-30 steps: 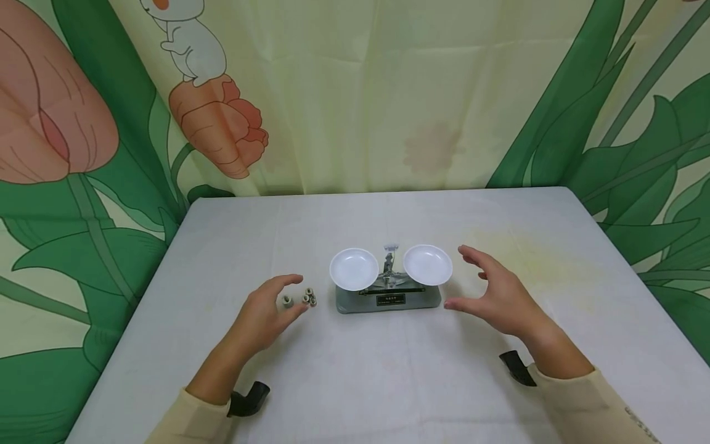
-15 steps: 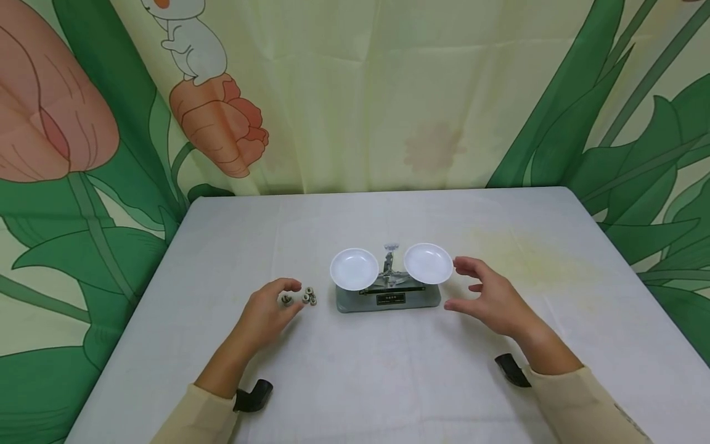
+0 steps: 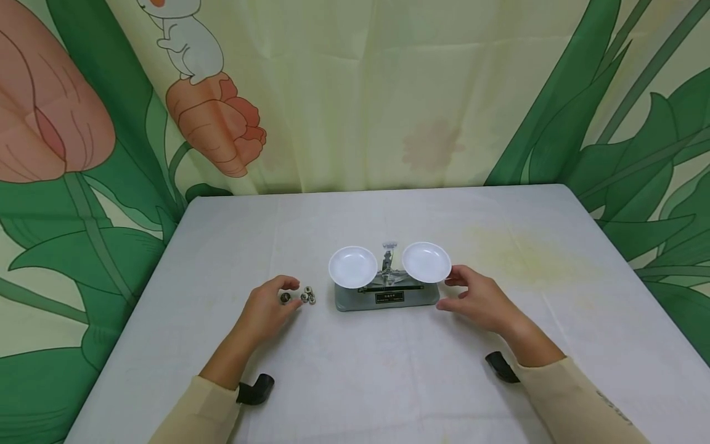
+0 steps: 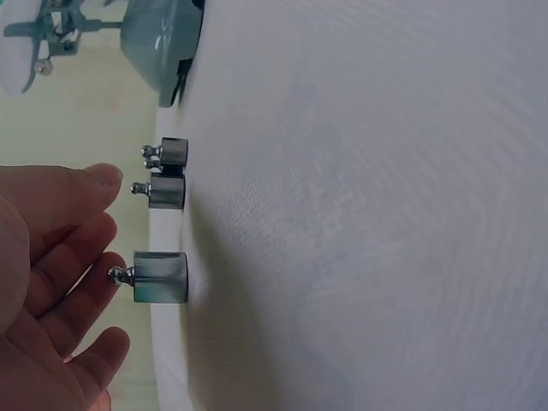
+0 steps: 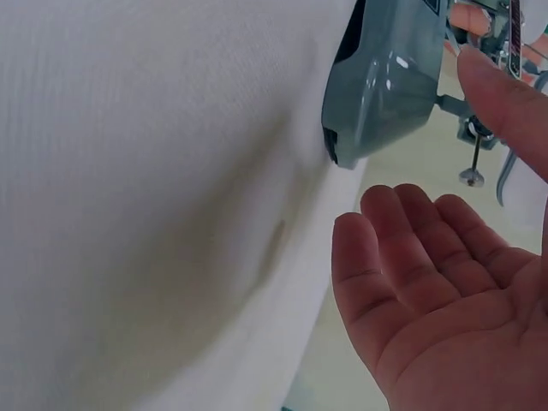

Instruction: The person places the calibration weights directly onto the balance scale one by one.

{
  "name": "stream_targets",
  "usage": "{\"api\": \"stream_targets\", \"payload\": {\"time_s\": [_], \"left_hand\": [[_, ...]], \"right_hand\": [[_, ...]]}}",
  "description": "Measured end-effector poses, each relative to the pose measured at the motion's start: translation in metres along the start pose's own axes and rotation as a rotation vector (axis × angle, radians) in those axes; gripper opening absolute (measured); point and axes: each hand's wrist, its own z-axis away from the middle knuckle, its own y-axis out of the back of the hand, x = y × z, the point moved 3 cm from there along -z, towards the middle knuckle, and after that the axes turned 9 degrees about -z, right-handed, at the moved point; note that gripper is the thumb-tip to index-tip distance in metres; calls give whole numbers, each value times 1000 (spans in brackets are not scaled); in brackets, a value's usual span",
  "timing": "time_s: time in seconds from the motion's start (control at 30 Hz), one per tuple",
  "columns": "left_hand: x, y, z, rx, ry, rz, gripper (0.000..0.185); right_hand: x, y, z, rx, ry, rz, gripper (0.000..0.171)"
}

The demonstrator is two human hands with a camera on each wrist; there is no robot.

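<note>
A small balance scale (image 3: pixel 386 298) with a grey base stands mid-table, bearing a left white pan (image 3: pixel 352 267) and a right white pan (image 3: pixel 426 262). My right hand (image 3: pixel 481 300) is at its right end, fingers relaxed and holding nothing. In the right wrist view, the thumb overlaps the metalwork near the adjusting nut (image 5: pixel 471 177). Left of the scale, my left hand (image 3: pixel 267 311) hovers over several metal weights (image 3: pixel 308 296), thumb and fingers loosely spread. The largest weight (image 4: pixel 160 276) has its knob right at a fingertip in the left wrist view; the smaller weight (image 4: pixel 167 190) stands by the thumb.
A white cloth covers the table (image 3: pixel 399 382). Behind it hangs a pale yellow curtain (image 3: pixel 344 92) printed with leaves, a tulip and a rabbit on a carrot. Black wrist mounts (image 3: pixel 256 390) stick out at both sleeves.
My right hand has moved left, up to the scale's right end, and its fingers have drawn closer together. My left hand has shifted slightly, its fingers a little nearer the weights.
</note>
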Motion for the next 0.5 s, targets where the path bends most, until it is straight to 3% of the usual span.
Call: {"api": "stream_targets", "payload": {"time_s": [0.5], "left_hand": [[-5,-10,-6,-23,15,18,32]], "right_hand": [[3,-10,-5,-27,-22,-50,55]]}}
